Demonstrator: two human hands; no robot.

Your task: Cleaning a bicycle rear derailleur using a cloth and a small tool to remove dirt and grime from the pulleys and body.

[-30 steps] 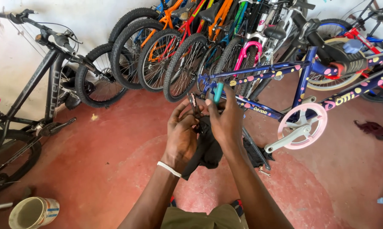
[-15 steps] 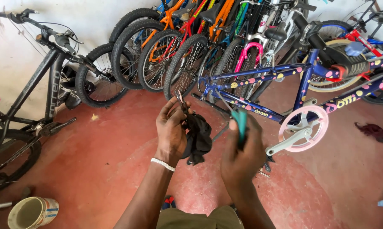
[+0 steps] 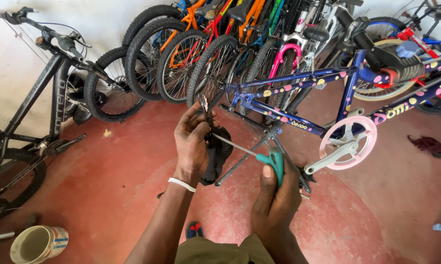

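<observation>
My left hand (image 3: 192, 142) grips a small metal bicycle part (image 3: 205, 110) together with a black rag (image 3: 219, 154) that hangs below it. My right hand (image 3: 274, 195) is closed around the teal handle of a screwdriver (image 3: 276, 161); its thin metal shaft runs up and left, and its tip meets the part in my left hand. A white band sits on my left wrist. Just behind my hands stands an upside-down blue child's bicycle (image 3: 328, 83) with coloured dots and a pink chainring (image 3: 348, 142).
A row of bicycles (image 3: 191, 54) leans against the back wall. A black bicycle (image 3: 34, 112) stands at the left. A tin can (image 3: 37, 243) sits on the red floor at lower left. A dark red rag (image 3: 430, 145) lies at right.
My right hand drew back toward me and down with the screwdriver, away from my left hand. My left hand stayed up with the part and rag.
</observation>
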